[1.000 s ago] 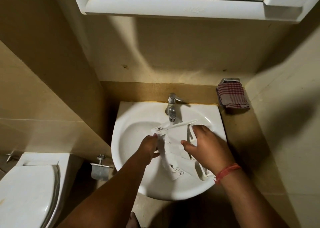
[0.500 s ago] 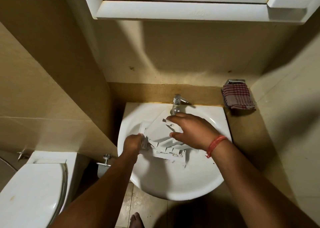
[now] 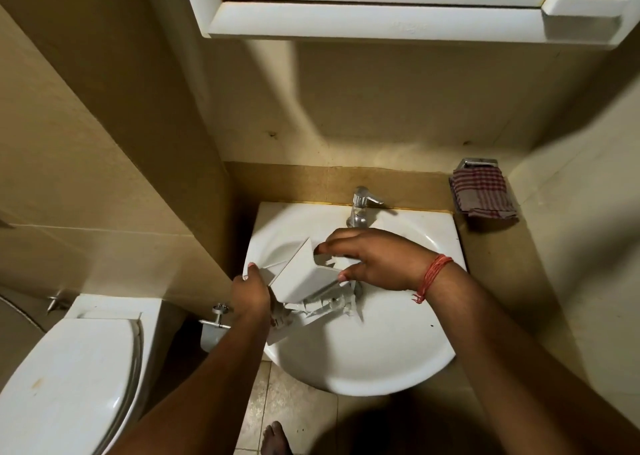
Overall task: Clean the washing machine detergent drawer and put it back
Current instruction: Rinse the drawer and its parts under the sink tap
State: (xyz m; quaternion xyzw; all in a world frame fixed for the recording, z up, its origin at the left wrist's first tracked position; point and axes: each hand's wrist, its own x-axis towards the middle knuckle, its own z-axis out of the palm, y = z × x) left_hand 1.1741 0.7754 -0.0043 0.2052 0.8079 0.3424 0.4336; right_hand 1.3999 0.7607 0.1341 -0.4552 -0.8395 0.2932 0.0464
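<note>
You have turned the detergent drawer (image 3: 304, 280) over since a second ago, smooth underside up, over the washbasin (image 3: 363, 357) below the tap (image 3: 360, 209). Your left hand (image 3: 251, 290) grips its left end; your right hand (image 3: 374, 264) pinches the far edge. Rinsing likely continues.

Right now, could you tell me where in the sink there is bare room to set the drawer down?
The near half of the sink bowl, between its front rim and the detergent drawer, is bare. A smaller bare patch lies right of the right hand, toward the rim. Crowded: the middle and left, where the left hand and right hand hold the drawer below the tap.
</note>
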